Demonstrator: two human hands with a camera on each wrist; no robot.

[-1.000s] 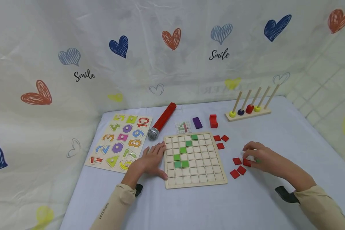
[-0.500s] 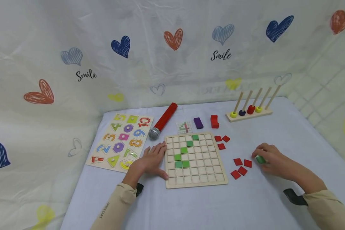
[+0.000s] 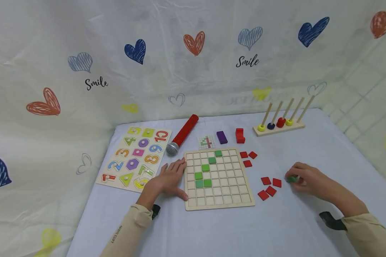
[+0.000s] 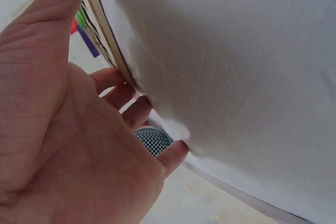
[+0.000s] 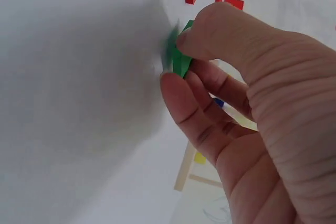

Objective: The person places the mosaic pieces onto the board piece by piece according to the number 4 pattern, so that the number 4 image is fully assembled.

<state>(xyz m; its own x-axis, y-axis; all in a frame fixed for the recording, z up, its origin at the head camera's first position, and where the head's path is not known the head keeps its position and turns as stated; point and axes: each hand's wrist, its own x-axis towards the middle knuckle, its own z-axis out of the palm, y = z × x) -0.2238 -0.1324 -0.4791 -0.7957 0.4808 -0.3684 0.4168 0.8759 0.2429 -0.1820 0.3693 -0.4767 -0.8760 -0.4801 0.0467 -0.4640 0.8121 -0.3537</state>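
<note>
White curtain [image 3: 212,82] printed with hearts and the word "Smile" hangs behind a table laid with a pale cloth [image 3: 276,228]. On the cloth lies a gridded board [image 3: 226,190], with six green tiles [image 3: 205,167] in its cells: four step down diagonally toward the left, and two sit side by side just below the lowest of these. At the board's left edge is the left hand [image 3: 172,178], palm down, its fingers extended and the thumb spread well away from them toward the near corner; it grips nothing. The right hand [image 3: 310,180], off to the board's right, pinches a green piece [image 3: 292,179] between thumb and fingers, low over the cloth; whether it is one tile or several is hard to tell, as is whether it touches the cloth. Four red tiles [image 3: 270,191] lie between that hand and the board, and three more are just beside the board's right edge. Beyond the board are a pattern card [image 3: 206,142], a purple block [image 3: 222,137] and a red block [image 3: 239,136]. Farther left, a red microphone [image 3: 184,131] lies slanted beside a number puzzle [image 3: 117,183]. At the far right stands a peg rack [image 3: 278,130], four of its five pegs bearing rings.
</note>
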